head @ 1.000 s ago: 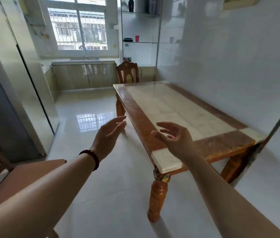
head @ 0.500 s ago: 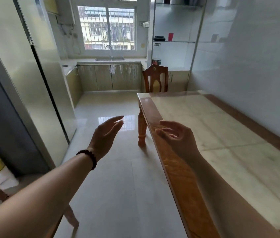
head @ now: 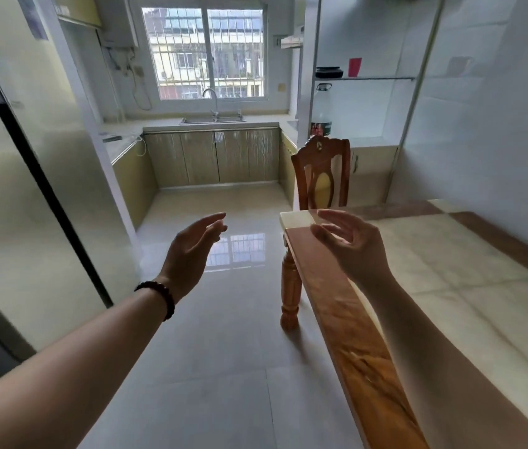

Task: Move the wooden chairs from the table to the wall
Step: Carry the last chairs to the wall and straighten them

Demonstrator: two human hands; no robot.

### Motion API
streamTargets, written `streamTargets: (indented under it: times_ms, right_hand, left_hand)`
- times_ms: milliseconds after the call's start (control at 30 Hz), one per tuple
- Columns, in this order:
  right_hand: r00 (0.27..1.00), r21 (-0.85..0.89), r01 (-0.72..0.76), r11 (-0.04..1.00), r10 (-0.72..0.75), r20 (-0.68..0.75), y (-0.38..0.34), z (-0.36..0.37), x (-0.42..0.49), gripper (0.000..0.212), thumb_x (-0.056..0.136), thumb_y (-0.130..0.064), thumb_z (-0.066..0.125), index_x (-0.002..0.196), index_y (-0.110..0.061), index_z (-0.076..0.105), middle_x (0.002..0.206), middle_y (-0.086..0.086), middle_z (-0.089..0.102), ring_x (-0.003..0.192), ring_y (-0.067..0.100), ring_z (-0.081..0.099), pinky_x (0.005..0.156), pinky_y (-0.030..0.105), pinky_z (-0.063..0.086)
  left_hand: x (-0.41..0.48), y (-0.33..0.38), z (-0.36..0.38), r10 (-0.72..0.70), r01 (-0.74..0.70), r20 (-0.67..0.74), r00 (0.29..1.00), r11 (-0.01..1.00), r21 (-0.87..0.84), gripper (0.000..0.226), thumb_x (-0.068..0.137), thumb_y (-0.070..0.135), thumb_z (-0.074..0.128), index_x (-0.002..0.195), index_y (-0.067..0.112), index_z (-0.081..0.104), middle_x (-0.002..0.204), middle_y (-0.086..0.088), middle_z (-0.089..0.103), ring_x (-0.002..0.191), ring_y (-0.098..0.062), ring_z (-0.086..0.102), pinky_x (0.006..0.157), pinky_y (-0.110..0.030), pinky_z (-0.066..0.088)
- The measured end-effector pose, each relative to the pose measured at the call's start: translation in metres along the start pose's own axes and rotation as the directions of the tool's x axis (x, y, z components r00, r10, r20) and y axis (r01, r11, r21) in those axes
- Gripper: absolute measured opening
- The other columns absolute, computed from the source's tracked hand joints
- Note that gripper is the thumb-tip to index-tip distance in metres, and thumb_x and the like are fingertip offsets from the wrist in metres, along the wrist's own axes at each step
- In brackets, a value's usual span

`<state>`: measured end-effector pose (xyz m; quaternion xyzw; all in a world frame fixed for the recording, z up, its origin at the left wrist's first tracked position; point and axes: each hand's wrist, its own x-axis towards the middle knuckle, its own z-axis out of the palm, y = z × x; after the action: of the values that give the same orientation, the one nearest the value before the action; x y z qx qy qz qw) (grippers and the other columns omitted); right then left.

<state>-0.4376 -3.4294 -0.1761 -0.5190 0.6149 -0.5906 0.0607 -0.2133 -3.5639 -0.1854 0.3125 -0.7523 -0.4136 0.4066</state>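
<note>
In a narrow tiled kitchen, a long table (head: 434,286) runs along the right wall (head: 499,140), likely pushed there to leave the floor (head: 224,351) free as a walkway. Its top is pale stone with an orange wood border; 1 turned leg (head: 290,290) shows at the far corner. Cabinets (head: 214,157) and a sink (head: 212,119) sit under the window (head: 206,56) at the far end.

1 chair (head: 321,171) is in view, upright at the table's far end, seat hidden behind the tabletop, carved back facing the camera. It is tucked in as for dining, so it is not yet moved. No other chair can be seen.

Both arms reach forward at chest height, palms facing each other, likely readied to take the chair back from both sides. The left hand (head: 191,251) hangs over the floor, fingers loosely spread, holding nothing; a dark bead bracelet (head: 159,296) is on that wrist. The right hand (head: 350,244) hovers above the table's near edge, fingers apart and slightly curled, also empty. Both are well apart from the chair.

On the shelf (head: 364,78) sit a red cup (head: 354,67) and a dark dish (head: 329,72); a large bottle (head: 322,108) stands below, label too blurred to read. No writing is legible anywhere.
</note>
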Motion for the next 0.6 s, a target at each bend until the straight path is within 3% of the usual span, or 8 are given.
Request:
streamTargets:
  times_ms: [167,300,433,600]
  right_hand:
    - [1.000,0.026,-0.016,1.000,0.015,0.015,0.068,0.055,0.149,0.053,0.072,-0.048,0.065,0.116,-0.017,0.062,0.119,0.001,0.065,0.103,0.013,0.064,0.082,0.018,0.050]
    - [0.999,0.056,-0.039,0.998,0.037,0.038,0.110,0.098,0.249,0.055,0.072,-0.049,0.065,0.116,-0.016,0.062,0.120,0.002,0.065,0.104,0.014,0.064,0.087,0.030,0.053]
    - [0.996,0.073,-0.069,0.995,0.066,0.055,0.164,0.142,0.331,0.057,0.070,-0.051,0.066,0.116,-0.018,0.062,0.119,0.000,0.065,0.104,0.012,0.064,0.088,0.029,0.052]
    - [0.998,0.036,-0.067,0.997,0.067,-0.013,0.236,0.198,0.449,0.056,0.069,-0.053,0.065,0.115,-0.020,0.062,0.115,-0.008,0.062,0.103,0.011,0.063,0.087,0.030,0.052]
  left_hand:
    - [0.158,-0.049,0.003,-0.006,0.006,-0.003,1.000,1.000,0.009,0.061,0.079,0.066,0.041,0.127,0.031,0.056,0.115,0.009,0.065,0.104,0.000,0.060,0.074,-0.014,0.040]
    - [0.267,-0.085,-0.002,-0.011,0.011,-0.003,1.000,1.000,0.017,0.054,0.081,0.061,0.041,0.126,0.033,0.056,0.114,0.011,0.066,0.104,0.002,0.060,0.074,-0.012,0.040]
    - [0.368,-0.135,-0.004,0.003,-0.003,0.014,1.000,1.000,0.021,0.063,0.076,0.069,0.041,0.126,0.034,0.056,0.115,0.012,0.066,0.105,0.003,0.060,0.075,-0.011,0.040]
    - [0.519,-0.196,0.002,0.063,-0.062,0.079,0.995,0.998,-0.012,0.044,0.085,0.054,0.051,0.122,0.030,0.059,0.118,0.004,0.066,0.108,-0.006,0.061,0.078,-0.013,0.043]
